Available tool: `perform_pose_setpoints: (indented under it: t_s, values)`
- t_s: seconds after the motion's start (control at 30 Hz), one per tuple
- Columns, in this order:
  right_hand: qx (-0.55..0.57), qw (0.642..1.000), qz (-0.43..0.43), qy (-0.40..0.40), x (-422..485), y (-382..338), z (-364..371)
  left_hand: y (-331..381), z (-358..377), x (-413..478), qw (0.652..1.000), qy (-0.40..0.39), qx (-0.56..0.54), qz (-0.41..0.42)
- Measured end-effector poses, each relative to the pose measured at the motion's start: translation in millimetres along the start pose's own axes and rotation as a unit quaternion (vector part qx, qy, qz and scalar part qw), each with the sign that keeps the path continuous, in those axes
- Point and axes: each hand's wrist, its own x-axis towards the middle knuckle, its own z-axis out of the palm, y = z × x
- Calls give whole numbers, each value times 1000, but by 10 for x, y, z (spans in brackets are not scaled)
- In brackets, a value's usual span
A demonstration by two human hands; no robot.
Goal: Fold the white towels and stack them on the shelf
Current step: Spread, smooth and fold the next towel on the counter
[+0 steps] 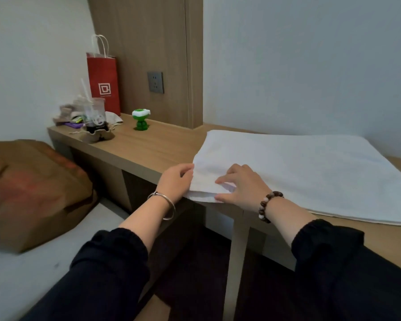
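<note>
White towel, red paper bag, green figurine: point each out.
white towel (pixel 310 172), head view, flat top surface.
red paper bag (pixel 102 70), head view, front face.
green figurine (pixel 141 124), head view, its body.

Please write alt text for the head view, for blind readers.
The left hand and right hand hold the near corner of a white towel on a wooden shelf. A red bag, cup and green toy stand farther left.

Head camera looks down, seemingly close, at the towel.
</note>
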Motion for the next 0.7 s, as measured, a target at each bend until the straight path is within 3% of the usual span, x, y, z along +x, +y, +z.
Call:
perform_pose_setpoints:
  t_s: [0.13,0.33,0.53,0.7]
  values:
    - [-5,998,58,12,129,61,-15,19,-11,179,996,-20,-76,-38]
    - [-10,991,134,17,348,148,-74,-87,-57,334,994,-73,-71,-30]
    - [22,996,71,58,305,190,-31,-172,19,266,998,-21,-65,-3]
    - [106,979,57,165,294,141,-84,-181,13,235,998,1,-61,17]
